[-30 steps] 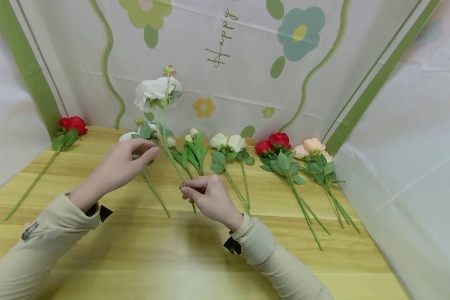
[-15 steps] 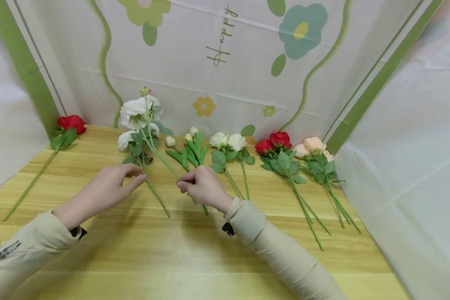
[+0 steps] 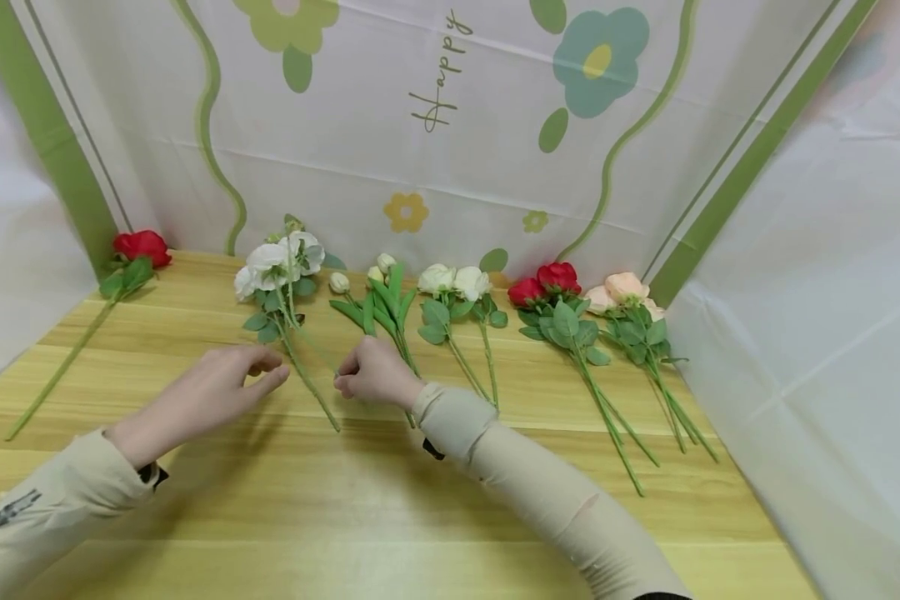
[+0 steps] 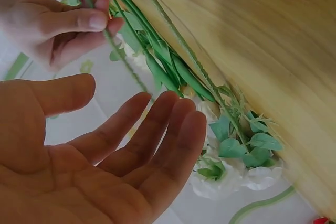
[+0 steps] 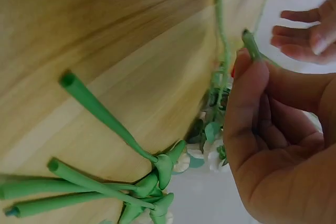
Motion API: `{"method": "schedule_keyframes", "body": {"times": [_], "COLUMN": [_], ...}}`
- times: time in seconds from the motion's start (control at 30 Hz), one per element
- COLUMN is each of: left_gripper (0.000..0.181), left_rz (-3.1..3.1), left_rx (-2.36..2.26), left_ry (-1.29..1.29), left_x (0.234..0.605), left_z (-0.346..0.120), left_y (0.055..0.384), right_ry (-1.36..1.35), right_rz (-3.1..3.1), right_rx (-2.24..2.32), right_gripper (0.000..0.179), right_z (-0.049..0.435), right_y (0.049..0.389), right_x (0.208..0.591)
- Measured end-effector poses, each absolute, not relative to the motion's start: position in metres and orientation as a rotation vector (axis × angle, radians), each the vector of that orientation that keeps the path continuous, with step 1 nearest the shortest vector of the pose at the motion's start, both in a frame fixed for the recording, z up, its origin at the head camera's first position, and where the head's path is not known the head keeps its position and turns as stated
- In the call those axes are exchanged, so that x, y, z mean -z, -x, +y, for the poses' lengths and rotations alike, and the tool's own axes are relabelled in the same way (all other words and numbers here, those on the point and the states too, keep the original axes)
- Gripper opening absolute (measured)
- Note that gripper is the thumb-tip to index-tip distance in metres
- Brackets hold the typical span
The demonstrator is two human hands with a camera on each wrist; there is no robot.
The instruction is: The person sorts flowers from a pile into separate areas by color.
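Note:
My right hand (image 3: 378, 373) pinches the lower stem of a white artificial flower (image 3: 300, 250); in the right wrist view the stem's cut end (image 5: 251, 43) pokes out past thumb and finger. Its blooms lean away, low over another white flower whose stem (image 3: 311, 387) lies on the table. In the head view the two sets of petals overlap, so I cannot tell if they touch. Left of these stems, my left hand (image 3: 210, 396) hovers palm inward, fingers loosely bent, holding nothing. White tulips (image 3: 386, 304) with green leaves lie just beyond the right hand.
The wooden table (image 3: 330, 517) meets a printed cloth backdrop (image 3: 480, 192). A single red rose (image 3: 142, 246) lies far left. Cream roses (image 3: 437, 279), red roses (image 3: 558, 277) and peach roses (image 3: 625, 287) lie rightward. A white side cloth (image 3: 817, 375) stands right.
My right hand has brought the white flower down and slightly left, from raised above the table to beside the other white flower. The left hand has moved down and left, away from the stem.

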State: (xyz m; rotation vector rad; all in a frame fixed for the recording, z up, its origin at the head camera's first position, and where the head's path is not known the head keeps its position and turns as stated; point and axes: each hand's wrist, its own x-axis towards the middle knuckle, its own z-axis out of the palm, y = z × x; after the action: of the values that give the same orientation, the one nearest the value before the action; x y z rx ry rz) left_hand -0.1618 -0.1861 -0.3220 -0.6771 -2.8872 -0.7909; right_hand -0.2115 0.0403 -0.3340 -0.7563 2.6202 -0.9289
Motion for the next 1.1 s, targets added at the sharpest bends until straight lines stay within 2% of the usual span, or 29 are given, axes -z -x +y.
{"method": "schedule_keyframes", "body": {"times": [0.07,0.3,0.53,0.8,1.03,1.1], "left_gripper": [0.033,0.021,0.019,0.021,0.025,0.026], "left_rz": [-2.886,-2.903,-2.931,-2.972,-2.983,-2.983], "left_rx": [0.785,0.738,0.705,0.695,0.689,0.695], "left_ry": [0.678,0.692,0.712,0.695,0.696,0.692], "left_x": [0.32,0.316,0.315,0.313,0.314,0.314], "left_z": [-0.187,-0.19,-0.193,-0.194,-0.201,-0.205], "left_y": [0.162,0.162,0.163,0.163,0.165,0.167], "right_ry": [0.807,0.863,0.861,0.935,0.998,0.998], "right_rz": [2.654,2.676,2.713,2.627,2.543,2.526], "right_rx": [0.841,0.601,0.4,0.482,0.763,0.845], "right_gripper": [0.016,0.044,0.053,0.053,0.02,0.02], "right_z": [0.033,0.008,-0.001,0.011,0.059,0.075], "right_y": [0.214,0.211,0.209,0.207,0.2,0.197], "right_x": [0.335,0.335,0.333,0.333,0.329,0.326]}}
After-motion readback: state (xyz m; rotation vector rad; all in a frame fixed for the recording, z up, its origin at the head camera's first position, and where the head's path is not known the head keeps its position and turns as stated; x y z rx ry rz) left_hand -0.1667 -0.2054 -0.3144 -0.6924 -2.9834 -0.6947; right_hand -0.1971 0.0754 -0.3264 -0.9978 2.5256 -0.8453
